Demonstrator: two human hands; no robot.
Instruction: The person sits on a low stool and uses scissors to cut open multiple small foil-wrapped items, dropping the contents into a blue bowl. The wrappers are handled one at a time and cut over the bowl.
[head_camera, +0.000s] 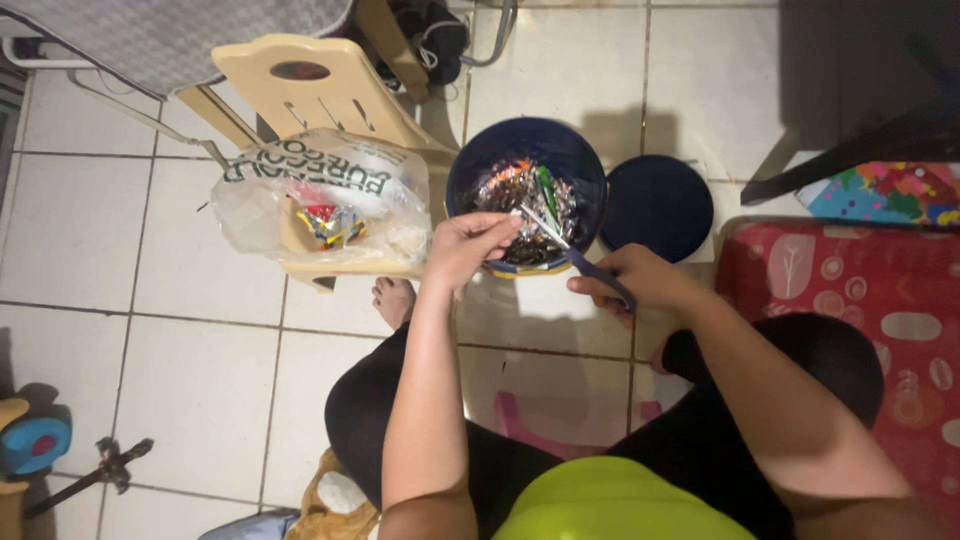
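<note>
Pale glossy floor tiles (190, 330) underfoot; at left a clear crinkly bag (320, 200) of coloured bits slumps on a cream plastic chair (320, 80); the left hand (465, 245) pinches a shiny wrapper at the rim of the round dark bucket (470, 165), still heaped with foil scraps; the right hand (630, 280) is closed around dark-handled scissors (575, 255); the lid (657, 205) lies off, beside it.

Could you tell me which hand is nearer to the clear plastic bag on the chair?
The left hand, at the bucket's rim just beside the plastic bag. The right hand, holding scissors, sits farther away.
</note>
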